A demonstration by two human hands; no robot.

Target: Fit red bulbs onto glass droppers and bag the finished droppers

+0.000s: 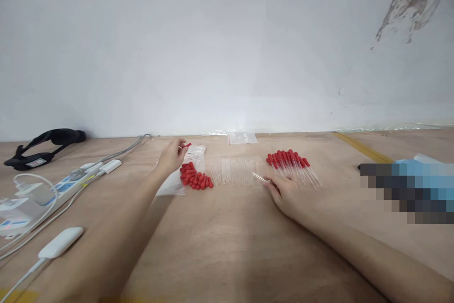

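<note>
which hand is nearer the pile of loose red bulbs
Left. The left hand holds one red bulb just above-left of the pile of loose red bulbs; the right hand is across the clear tubes.

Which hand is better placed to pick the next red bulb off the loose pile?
Left, probably. The left hand already pinches one red bulb and hovers just above the loose bulb pile. The right hand holds a glass tube and sits beyond the row of tubes, farther from the pile.

Pixelated block (407, 192) masking something at right, white cable (17, 279) cut off at lower left edge
</note>
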